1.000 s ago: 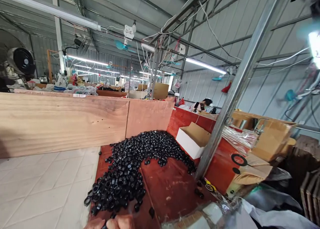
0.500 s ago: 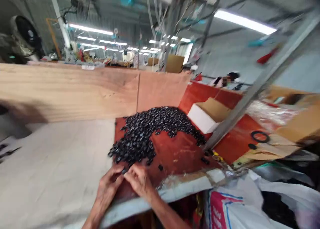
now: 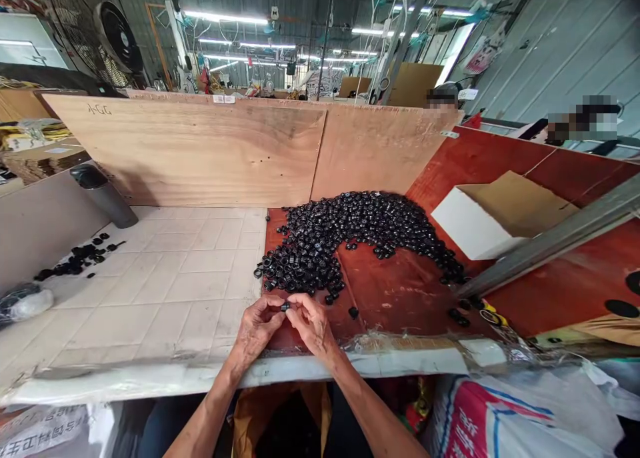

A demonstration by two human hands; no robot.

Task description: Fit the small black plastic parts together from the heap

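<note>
Between the fingertips of both hands is a small black plastic piece [image 3: 285, 307], cylindrical like a cap. My left hand [image 3: 259, 323] pinches it from the left, thumb and forefinger closed. From the other side my right hand [image 3: 311, 321] grips the same piece with its thumb and fingers. Just beyond my hands lies a large heap of similar black pieces [image 3: 360, 221], spread in a curve over the red board [image 3: 380, 291]. One loose black piece [image 3: 353, 313] sits to the right of my right hand.
A pale tabletop [image 3: 165, 278] extends left, with a dark tumbler [image 3: 107, 198] and scattered black bits [image 3: 75, 259]. Wooden panels [image 3: 215, 155] wall the back. On the right stand a white box [image 3: 470, 225], a slanting metal post [image 3: 545, 241] and yellow-handled scissors [image 3: 493, 315]. Sacks [image 3: 530, 411] lie below the edge.
The head view has levelled and turned left, showing more of the left tabletop. Both hands stay together at the heap's near edge, with the small black piece now plainer between them.
</note>
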